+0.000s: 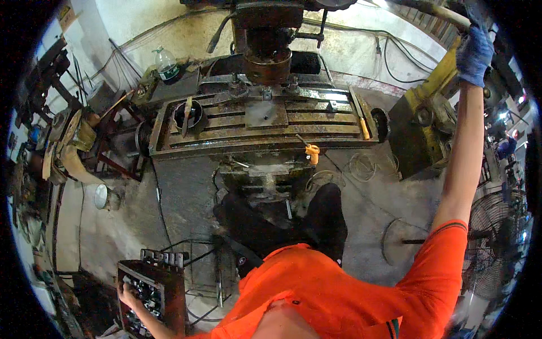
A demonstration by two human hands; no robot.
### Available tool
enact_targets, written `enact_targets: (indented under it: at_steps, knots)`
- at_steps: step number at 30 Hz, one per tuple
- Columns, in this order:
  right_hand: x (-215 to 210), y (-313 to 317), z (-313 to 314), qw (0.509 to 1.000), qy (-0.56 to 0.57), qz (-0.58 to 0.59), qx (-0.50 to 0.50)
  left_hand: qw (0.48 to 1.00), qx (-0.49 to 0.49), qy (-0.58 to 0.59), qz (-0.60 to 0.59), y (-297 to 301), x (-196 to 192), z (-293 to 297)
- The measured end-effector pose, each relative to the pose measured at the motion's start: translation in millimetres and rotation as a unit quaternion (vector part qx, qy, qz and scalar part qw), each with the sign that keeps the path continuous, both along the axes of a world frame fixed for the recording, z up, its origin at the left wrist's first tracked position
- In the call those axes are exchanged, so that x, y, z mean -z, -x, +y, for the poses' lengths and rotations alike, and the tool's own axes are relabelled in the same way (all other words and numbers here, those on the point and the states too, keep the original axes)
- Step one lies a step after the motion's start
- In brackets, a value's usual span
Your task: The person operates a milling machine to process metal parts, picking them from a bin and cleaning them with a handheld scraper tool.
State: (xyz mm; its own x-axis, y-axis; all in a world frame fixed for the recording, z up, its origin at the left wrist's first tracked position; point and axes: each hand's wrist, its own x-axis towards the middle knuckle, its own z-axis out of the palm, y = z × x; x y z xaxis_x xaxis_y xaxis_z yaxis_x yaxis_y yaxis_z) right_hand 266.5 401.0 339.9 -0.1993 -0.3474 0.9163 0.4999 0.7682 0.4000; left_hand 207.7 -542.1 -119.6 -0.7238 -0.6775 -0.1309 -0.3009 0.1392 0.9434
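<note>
At the lower left, my bare left hand (130, 296) is over a dark box (179, 299) filled with small metal parts (148, 294). Its fingers look closed, and what they hold is too small to make out. High at the upper right, my right hand (474, 56), in a blue knit glove, is wrapped round a lever handle (446, 14). In front of me stands a milling machine with a slotted table (226, 133) under its spindle head (268, 62). A flat plate (265, 114) lies on the table below the spindle.
On the table are a black pot (195, 118) with a brush (186, 116) across it and a yellow-handled file (364, 127). An orange air gun (311, 153) hangs at the front edge. A fan (491, 243) stands right; a metal bowl (101, 196) sits left. Cables cross the floor.
</note>
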Motion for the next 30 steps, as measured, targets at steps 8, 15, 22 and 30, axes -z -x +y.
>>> enact_targets:
  at_steps: [8,15,22,30]
  knots:
    - [210.7,-28.3,-71.0,0.624,0.678,-0.019,-0.389,0.918,0.033,-0.331,0.217,17.1,-15.8,1.3]
    - [469.4,34.4,-101.9,0.444,0.797,-0.396,-0.107,0.885,0.215,-0.345,0.229,79.2,-105.5,128.4]
    - [553.4,72.2,-101.8,0.521,0.804,-0.234,-0.167,0.919,0.292,-0.217,0.148,129.9,-138.7,323.6]
    - [439.4,26.4,-157.4,0.623,0.738,-0.104,-0.240,0.761,0.453,-0.455,0.089,188.0,-66.4,377.1]
